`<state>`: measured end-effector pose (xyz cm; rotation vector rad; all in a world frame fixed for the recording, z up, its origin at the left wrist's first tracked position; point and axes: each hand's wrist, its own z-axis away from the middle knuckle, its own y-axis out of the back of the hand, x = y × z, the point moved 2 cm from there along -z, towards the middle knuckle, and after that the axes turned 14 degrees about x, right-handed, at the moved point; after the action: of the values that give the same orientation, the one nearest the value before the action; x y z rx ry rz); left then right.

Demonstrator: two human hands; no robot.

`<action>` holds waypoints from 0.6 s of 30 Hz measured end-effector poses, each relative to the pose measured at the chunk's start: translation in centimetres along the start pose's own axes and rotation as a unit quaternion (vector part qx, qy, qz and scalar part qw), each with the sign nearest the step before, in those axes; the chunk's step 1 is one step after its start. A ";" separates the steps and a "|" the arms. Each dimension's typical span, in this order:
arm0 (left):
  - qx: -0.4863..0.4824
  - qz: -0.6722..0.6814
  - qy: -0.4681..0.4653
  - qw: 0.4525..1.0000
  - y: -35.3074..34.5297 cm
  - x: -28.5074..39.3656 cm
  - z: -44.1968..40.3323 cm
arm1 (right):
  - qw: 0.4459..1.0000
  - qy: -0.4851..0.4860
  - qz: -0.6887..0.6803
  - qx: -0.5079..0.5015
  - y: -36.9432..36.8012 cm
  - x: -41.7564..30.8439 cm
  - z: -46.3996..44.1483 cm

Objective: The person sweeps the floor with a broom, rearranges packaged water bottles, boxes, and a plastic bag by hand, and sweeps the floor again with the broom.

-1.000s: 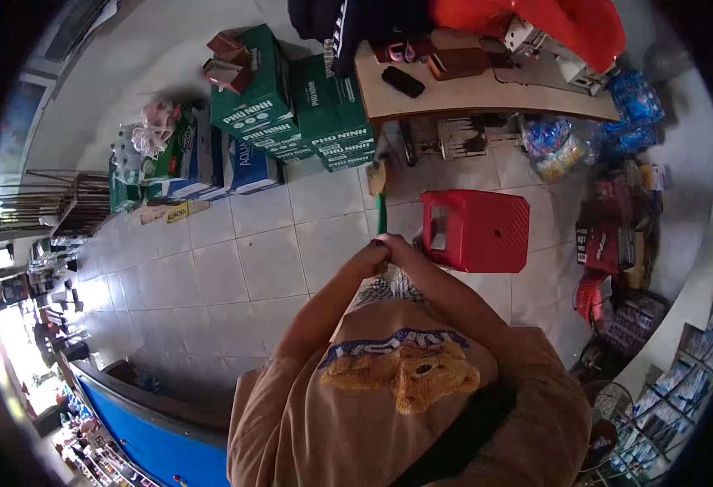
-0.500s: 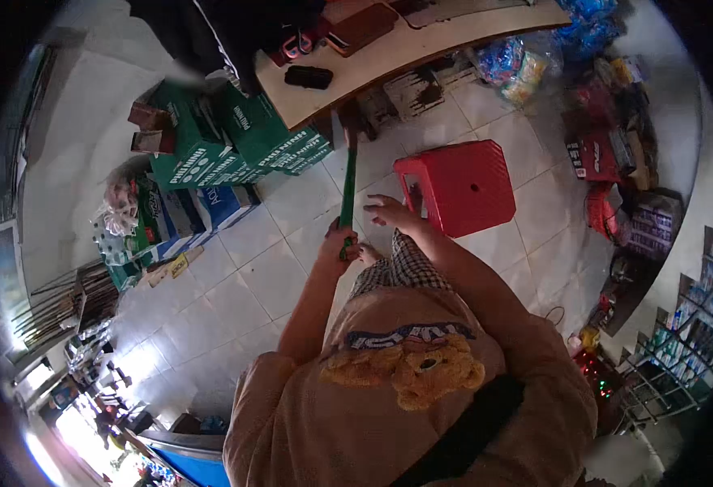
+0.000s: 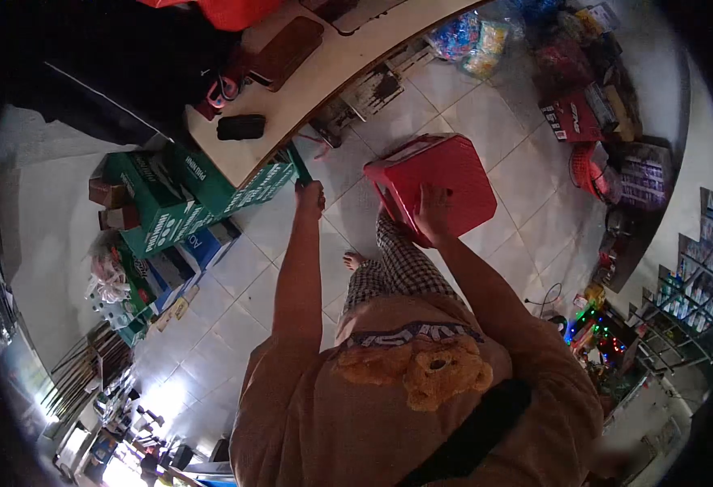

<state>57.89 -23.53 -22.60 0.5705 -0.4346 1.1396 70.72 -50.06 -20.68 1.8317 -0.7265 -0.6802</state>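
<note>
My left hand (image 3: 309, 195) is closed around the end of a long green stick (image 3: 300, 165), like a broom handle. Beyond my fist the stick points toward the table's underside, and its far end is hard to make out. On the right, my right hand (image 3: 433, 213) rests on the seat of a red plastic stool (image 3: 472, 174), fingers bent near the hole in its top. The stool stands on the tiled floor just ahead of my legs.
A curved table (image 3: 251, 158) is ahead, with a dark pouch (image 3: 241, 127) and brown case (image 3: 287, 53) on it. Green cartons (image 3: 162, 211) are stacked at left. Red boxes (image 3: 571, 118) and a red basket (image 3: 588, 170) line the right side.
My left hand has moved up and left with the green stick, toward the cartons. My right hand has come down onto the stool from beside it. The whole view has shifted.
</note>
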 end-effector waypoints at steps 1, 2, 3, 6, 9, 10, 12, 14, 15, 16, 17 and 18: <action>0.003 -0.061 -0.042 0.997 -0.1 -2.6 -0.9 | 1.000 -0.002 0.002 -0.004 0.9 1.1 -0.3; 0.008 -0.120 -0.086 0.989 0.0 -5.6 -1.9 | 0.997 0.003 -0.050 -0.051 1.7 2.0 -1.0; 0.059 -0.159 -0.115 0.979 0.3 -7.8 -0.8 | 0.990 0.011 -0.102 -0.096 2.1 2.6 -1.5; 0.039 -0.343 -0.210 0.915 3.2 -14.8 0.5 | 0.988 -0.085 -0.038 -0.126 -1.9 4.7 1.1; -0.076 -0.391 -0.085 0.913 7.5 -11.9 9.3 | 0.978 -0.138 -0.005 -0.158 -1.3 5.6 1.1; -0.100 -0.376 -0.114 0.914 9.5 -12.7 9.9 | 0.984 -0.106 -0.003 -0.142 -0.8 5.4 0.5; -0.144 -0.284 -0.010 0.948 11.9 -8.5 15.3 | 0.991 -0.078 0.012 -0.111 -1.6 5.4 0.5; -0.176 -0.230 0.065 0.955 14.7 -6.0 17.8 | 0.995 -0.045 0.026 -0.081 -2.6 6.2 0.8; -0.164 -0.204 0.128 0.957 15.9 -3.9 19.2 | 0.990 -0.058 0.003 -0.126 -3.5 7.0 0.6; -0.152 -0.177 0.190 0.954 17.3 -2.5 20.0 | 0.983 -0.071 -0.019 -0.171 -4.1 7.5 0.5; -0.159 -0.092 0.231 0.956 18.6 -2.6 20.1 | 0.983 -0.062 -0.025 -0.171 -4.2 7.4 0.2; -0.154 -0.085 0.228 0.957 18.9 -2.5 20.5 | 0.977 -0.077 -0.011 -0.201 -4.4 7.4 0.0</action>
<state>38.59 -32.45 -4.32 0.0602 -0.1522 0.9757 76.34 -54.20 -25.70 1.4303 -0.6156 -0.9190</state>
